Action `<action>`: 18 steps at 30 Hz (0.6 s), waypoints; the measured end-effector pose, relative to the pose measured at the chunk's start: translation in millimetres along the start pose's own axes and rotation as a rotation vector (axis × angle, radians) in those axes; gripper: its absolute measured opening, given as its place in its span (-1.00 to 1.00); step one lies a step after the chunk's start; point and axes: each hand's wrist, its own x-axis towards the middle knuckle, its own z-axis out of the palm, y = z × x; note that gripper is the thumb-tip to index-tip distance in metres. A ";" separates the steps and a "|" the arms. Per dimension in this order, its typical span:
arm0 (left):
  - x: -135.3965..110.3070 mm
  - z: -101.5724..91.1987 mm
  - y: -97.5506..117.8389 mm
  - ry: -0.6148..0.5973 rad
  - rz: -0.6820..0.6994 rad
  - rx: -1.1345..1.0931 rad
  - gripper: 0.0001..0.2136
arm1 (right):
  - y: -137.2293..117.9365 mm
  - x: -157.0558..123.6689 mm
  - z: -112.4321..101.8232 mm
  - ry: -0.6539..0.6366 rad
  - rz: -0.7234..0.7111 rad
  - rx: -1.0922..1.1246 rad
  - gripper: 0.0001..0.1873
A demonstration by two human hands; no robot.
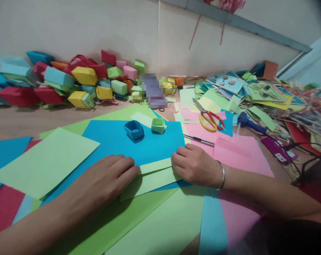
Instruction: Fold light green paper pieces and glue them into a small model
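Evidently, folding of the pale green paper (153, 183) is only partway: a narrow band shows along its far side, while the nearer part lies flat. It sits over the blue sheet (157, 147), between the left hand (115, 177) and the right hand (194, 165). The two hands are apart, their fingers on opposite ends of the paper; hidden thumbs mean I cannot tell pinching from pressing. Just beyond, a small blue box (134, 130) and a small green box (158, 126) look finished, as do the many boxes (84, 77) heaped behind. By my judgement, most of this piece's shaping is left.
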 end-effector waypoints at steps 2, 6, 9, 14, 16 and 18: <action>0.7 -0.9 -2.1 0.017 0.132 0.082 -0.68 | -2.8 -1.0 -1.5 -0.041 0.022 0.009 -0.66; 2.3 -1.8 -6.2 0.064 0.279 0.211 -0.67 | -5.6 -2.4 -2.4 -0.094 0.064 0.035 -0.67; 4.1 -2.2 -5.6 0.077 0.296 0.240 -0.68 | -5.6 -2.2 -2.3 -0.125 0.073 0.053 -0.68; 8.0 -2.7 -2.3 0.073 0.310 0.262 -0.71 | -8.0 -1.3 -2.7 -0.145 0.086 0.041 -0.69; 8.9 -2.5 -2.1 0.067 0.315 0.275 -0.72 | -10.1 -1.1 -2.7 -0.134 0.082 0.029 -0.70; 9.3 -1.9 -2.0 0.051 0.313 0.286 -0.72 | -12.2 -0.9 -2.3 -0.126 0.073 0.021 -0.70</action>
